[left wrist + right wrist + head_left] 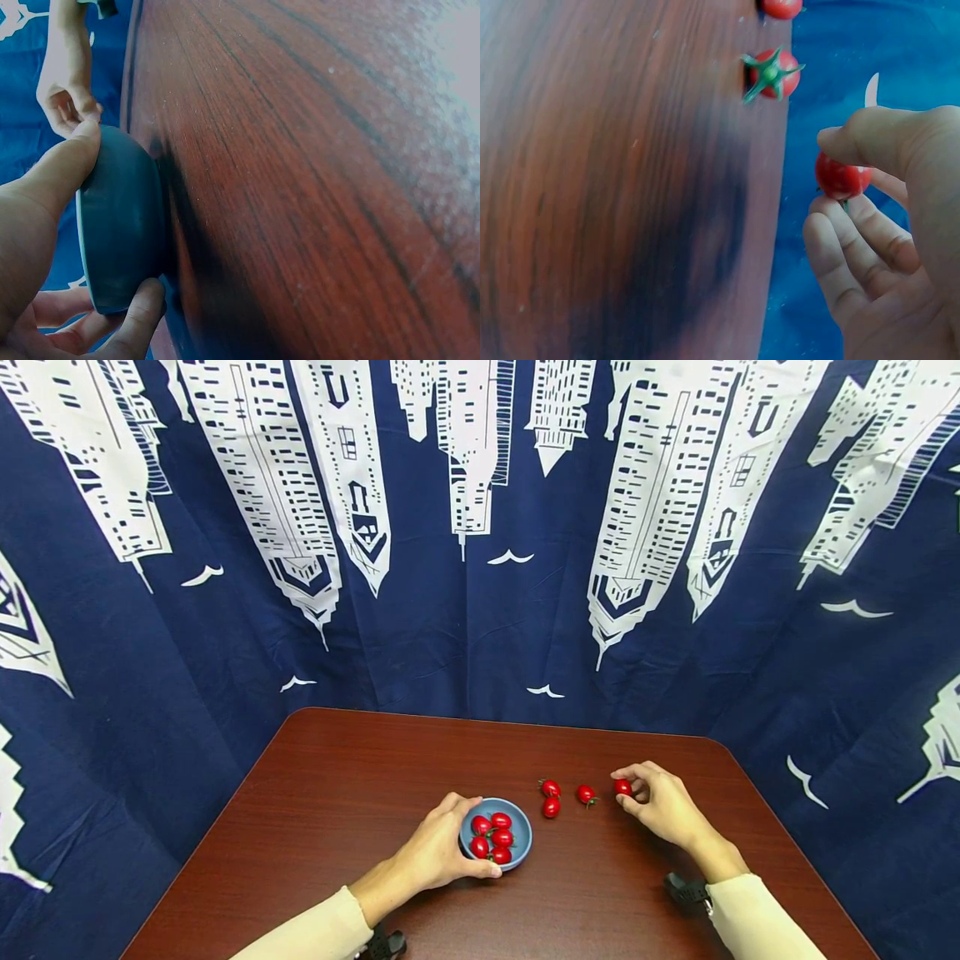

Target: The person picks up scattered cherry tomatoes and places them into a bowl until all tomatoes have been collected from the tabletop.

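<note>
A small blue bowl [528, 842] with several cherry tomatoes [502, 838] in it stands on the brown table. My left hand [442, 842] grips the bowl from its left side, thumb on the near side and fingers around the far side; the left wrist view shows the bowl's outer wall [124, 217] between thumb and fingers. Farther right, my right hand [663, 806] pinches one cherry tomato [841, 177] between thumb and fingers, and the right wrist view shows it off the tabletop. Between the two hands lie a stemmed tomato [586, 794] and two touching tomatoes [551, 807].
The wooden table [360, 760] has rounded far corners. Behind it hangs a dark blue cloth [420, 635] printed with white buildings, also draping at both sides. Black wrist straps [686, 888] sit below the cream sleeves [757, 914].
</note>
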Demonstrator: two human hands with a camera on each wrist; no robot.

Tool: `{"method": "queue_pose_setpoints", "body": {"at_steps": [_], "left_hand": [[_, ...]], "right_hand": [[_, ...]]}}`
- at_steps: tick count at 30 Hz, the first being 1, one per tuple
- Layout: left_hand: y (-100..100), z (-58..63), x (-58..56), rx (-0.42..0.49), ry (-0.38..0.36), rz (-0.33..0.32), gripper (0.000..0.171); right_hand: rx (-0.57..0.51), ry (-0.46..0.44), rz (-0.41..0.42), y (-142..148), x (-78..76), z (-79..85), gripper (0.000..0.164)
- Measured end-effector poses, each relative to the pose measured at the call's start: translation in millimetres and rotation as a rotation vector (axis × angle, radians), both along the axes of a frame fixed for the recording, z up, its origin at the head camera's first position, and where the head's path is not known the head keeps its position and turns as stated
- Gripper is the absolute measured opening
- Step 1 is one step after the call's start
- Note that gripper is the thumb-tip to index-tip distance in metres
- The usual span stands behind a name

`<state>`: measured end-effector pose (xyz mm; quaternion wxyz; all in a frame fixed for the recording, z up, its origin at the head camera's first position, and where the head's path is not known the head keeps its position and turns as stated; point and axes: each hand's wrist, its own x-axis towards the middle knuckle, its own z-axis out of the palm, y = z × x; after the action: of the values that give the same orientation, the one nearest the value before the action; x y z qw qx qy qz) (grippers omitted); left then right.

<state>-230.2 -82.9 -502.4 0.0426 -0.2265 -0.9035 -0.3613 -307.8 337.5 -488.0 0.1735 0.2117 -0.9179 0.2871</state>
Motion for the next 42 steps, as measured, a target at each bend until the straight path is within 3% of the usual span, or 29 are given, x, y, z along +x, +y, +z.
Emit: {"method": "queue_pose_setpoints", "body": {"at_steps": [23,42], "left_hand": [[0,-1.8,-1.5,0.008,-0.021,0.011,0.11],[1,-3.9,-4.1,0.005,-0.005,0.011,0.11]], "right_hand": [[0.024,0.064,0.074,-41,16.8,28.5,0.037],[0.032,0.087,0.158,-68,25.1,29.7,0.041]]}}
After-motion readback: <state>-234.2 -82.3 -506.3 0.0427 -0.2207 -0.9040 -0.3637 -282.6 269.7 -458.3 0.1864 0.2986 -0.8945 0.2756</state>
